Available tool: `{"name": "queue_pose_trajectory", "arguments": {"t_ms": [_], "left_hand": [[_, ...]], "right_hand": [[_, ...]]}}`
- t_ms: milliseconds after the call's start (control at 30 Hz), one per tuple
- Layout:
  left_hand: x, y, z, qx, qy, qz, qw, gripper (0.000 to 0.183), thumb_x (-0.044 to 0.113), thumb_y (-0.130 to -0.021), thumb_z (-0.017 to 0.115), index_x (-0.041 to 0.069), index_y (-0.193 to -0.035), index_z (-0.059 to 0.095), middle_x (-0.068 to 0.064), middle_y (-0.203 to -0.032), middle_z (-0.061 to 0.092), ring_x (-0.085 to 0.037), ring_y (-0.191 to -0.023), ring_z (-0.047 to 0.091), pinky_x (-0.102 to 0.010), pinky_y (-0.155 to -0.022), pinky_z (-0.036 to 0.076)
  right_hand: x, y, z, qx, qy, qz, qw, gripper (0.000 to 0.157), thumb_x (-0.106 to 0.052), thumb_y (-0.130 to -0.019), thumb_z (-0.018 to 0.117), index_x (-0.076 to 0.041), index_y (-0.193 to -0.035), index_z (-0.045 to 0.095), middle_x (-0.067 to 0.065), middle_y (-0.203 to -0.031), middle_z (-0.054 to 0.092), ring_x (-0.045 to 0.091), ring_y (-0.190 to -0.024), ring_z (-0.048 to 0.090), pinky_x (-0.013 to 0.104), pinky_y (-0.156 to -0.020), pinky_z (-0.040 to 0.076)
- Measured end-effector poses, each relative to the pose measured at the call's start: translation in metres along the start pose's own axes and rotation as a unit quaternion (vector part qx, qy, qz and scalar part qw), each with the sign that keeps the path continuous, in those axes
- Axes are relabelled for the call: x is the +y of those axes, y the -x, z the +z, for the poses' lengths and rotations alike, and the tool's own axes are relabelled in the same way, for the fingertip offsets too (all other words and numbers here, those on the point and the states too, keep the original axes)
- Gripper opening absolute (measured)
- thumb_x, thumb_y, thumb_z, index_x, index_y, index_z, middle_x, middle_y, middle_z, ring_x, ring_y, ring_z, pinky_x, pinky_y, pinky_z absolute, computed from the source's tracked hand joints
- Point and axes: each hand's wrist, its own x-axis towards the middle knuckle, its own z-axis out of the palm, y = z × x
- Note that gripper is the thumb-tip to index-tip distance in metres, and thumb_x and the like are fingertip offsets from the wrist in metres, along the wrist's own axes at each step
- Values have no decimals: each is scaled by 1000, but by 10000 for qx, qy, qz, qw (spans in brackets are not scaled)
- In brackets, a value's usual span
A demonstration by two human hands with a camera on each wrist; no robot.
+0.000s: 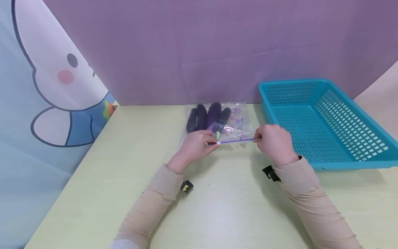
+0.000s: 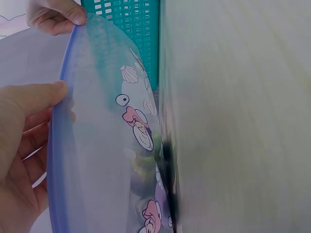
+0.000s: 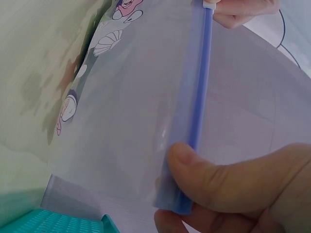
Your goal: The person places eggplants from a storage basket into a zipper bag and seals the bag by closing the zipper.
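A clear zip bag (image 1: pixel 239 117) printed with cartoon shells and faces lies at the back of the table, several dark eggplants (image 1: pixel 214 114) in its left part. Its blue zip strip (image 3: pixel 201 82) is raised and stretched between both hands. The left hand (image 1: pixel 199 142) pinches the strip at the white slider (image 3: pixel 209 4). Thumb and fingers of the right hand (image 1: pixel 275 142) grip the strip's right end. Close up, the left thumb (image 2: pixel 34 99) lies against the strip, and the right thumb (image 3: pixel 209 174) presses on its corner.
To the right stands a teal plastic basket (image 1: pixel 311 165) with perforated walls, close to the right hand. A purple cloth (image 1: pixel 186 52) hangs behind the pale table (image 1: pixel 124 166). A cloth with a cartoon figure (image 1: pixel 53 86) hangs at the left.
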Motion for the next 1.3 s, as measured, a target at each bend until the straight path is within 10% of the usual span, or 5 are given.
{"name": "queue_pose_trajectory", "arguments": {"t_ms": [1300], "left_hand": [[-11,13,-4,194,-31,149,9997,12,22,-82,73,11,-85,76,1,-84,70,-10,-70,64,-25,-67,53]], "right_hand": [[0,-1,0,-74,39,37,10000,8,2,-79,65,0,-77,73,17,-78,69,25,-58,55,37,-46,44]]}}
